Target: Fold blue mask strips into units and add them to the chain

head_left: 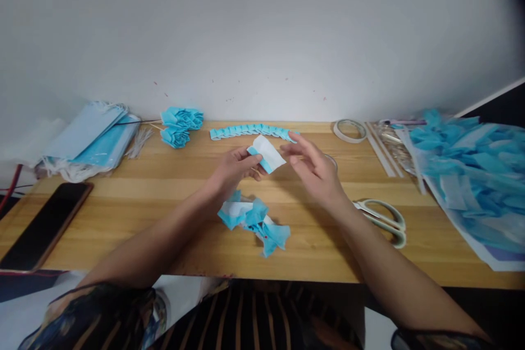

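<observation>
Between thumb and fingers, my left hand pinches a small piece of blue and white fabric, its white side mostly facing up. My right hand is just right of the piece, fingers apart, with nothing visible in it. Below the hands, on the table, lies a loose heap of blue and white fabric scraps. Behind them runs a curved row of folded blue pieces, overlapping one another; the right fingertips cover its right end from this angle.
Scissors lie by my right forearm. A roll of tape, white strips and a big pile of blue scraps are at right. Blue fabric flowers, stacked face masks and a phone are at left.
</observation>
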The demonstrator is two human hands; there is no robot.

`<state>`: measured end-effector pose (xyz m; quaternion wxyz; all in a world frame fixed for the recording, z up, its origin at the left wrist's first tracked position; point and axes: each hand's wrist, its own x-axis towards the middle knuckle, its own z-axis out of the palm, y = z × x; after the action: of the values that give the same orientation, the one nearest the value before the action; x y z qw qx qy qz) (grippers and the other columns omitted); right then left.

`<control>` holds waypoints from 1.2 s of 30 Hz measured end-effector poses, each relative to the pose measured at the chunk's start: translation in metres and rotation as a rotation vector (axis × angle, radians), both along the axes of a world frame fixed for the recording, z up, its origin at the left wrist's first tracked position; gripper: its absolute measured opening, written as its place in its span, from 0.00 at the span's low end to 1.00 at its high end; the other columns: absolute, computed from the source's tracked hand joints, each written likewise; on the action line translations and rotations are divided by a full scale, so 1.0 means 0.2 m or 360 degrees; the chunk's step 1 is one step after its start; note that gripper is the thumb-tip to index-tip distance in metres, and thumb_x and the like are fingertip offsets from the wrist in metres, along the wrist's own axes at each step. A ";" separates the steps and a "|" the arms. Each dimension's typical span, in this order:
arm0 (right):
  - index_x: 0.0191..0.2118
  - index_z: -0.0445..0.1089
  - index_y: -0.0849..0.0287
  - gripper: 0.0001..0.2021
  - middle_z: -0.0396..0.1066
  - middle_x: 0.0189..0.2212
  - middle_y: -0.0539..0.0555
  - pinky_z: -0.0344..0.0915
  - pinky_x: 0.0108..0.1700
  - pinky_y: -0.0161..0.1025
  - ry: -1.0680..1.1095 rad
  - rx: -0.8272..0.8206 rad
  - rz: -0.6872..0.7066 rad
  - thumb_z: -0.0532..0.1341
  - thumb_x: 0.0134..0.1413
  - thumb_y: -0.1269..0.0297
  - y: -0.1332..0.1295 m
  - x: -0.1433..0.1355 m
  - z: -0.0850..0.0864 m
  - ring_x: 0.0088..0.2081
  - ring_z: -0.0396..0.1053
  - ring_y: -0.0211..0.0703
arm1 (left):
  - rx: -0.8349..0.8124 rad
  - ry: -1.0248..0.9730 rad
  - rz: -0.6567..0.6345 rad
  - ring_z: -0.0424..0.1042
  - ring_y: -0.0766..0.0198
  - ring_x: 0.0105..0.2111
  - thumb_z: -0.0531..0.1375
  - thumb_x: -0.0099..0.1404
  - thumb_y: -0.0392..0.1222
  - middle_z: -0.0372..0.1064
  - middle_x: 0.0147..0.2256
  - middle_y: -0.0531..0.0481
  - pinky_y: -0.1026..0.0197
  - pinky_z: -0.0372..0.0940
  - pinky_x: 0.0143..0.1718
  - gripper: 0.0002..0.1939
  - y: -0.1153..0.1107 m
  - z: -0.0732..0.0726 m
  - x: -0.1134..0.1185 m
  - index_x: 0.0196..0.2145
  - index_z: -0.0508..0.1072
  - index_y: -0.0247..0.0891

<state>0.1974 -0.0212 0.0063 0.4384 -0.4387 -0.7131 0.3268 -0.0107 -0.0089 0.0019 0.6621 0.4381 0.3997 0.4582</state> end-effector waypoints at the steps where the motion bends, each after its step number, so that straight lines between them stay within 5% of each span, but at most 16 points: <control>1: 0.65 0.63 0.48 0.23 0.73 0.56 0.57 0.71 0.53 0.52 -0.0086 0.0162 -0.0029 0.56 0.65 0.63 0.00 0.01 0.01 0.55 0.71 0.52 | -0.0034 -0.0025 0.0003 0.74 0.65 0.26 0.71 0.53 0.45 0.75 0.27 0.48 0.64 0.68 0.26 0.15 0.00 0.00 0.00 0.32 0.74 0.32; 6: 0.54 0.70 0.45 0.18 0.68 0.60 0.55 0.61 0.63 0.63 -0.0546 0.0810 0.0075 0.59 0.61 0.70 0.02 0.02 0.00 0.62 0.64 0.56 | -0.0077 -0.0069 -0.0007 0.74 0.65 0.26 0.72 0.53 0.45 0.75 0.27 0.47 0.65 0.66 0.24 0.16 -0.01 0.00 0.00 0.33 0.74 0.31; 13: 0.44 0.74 0.49 0.11 0.67 0.58 0.57 0.61 0.63 0.60 -0.0527 0.0975 0.0158 0.60 0.61 0.73 0.03 -0.01 -0.04 0.62 0.63 0.55 | -0.0040 -0.0064 -0.0128 0.73 0.66 0.25 0.73 0.51 0.47 0.74 0.26 0.49 0.65 0.66 0.24 0.19 -0.03 0.00 0.02 0.32 0.74 0.33; 27: 0.33 0.72 0.54 0.04 0.76 0.44 0.55 0.68 0.49 0.46 0.0035 0.0033 -0.0046 0.64 0.57 0.61 -0.01 -0.07 -0.07 0.45 0.73 0.47 | 0.0186 0.0184 -0.0073 0.73 0.67 0.25 0.72 0.53 0.50 0.75 0.25 0.49 0.66 0.68 0.25 0.19 -0.04 0.00 0.03 0.34 0.74 0.33; 31: 0.34 0.70 0.55 0.08 0.74 0.32 0.50 0.65 0.38 0.40 0.0214 -0.0303 -0.0103 0.65 0.54 0.57 -0.01 -0.07 -0.09 0.33 0.69 0.40 | 0.0223 0.0226 -0.0114 0.73 0.66 0.24 0.72 0.54 0.50 0.74 0.25 0.50 0.66 0.68 0.24 0.19 -0.04 -0.01 0.03 0.34 0.73 0.33; 36: 0.32 0.69 0.56 0.09 0.70 0.28 0.48 0.62 0.35 0.38 0.0379 -0.0378 -0.0054 0.66 0.52 0.57 0.00 -0.08 -0.07 0.30 0.65 0.38 | 0.0247 0.0188 -0.0102 0.73 0.66 0.25 0.72 0.54 0.54 0.74 0.26 0.50 0.65 0.69 0.24 0.23 -0.04 0.00 0.03 0.35 0.73 0.33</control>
<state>0.1817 -0.0221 -0.0086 0.4703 -0.4576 -0.6051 0.4509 -0.0048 -0.0165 0.0010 0.6158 0.5269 0.3871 0.4397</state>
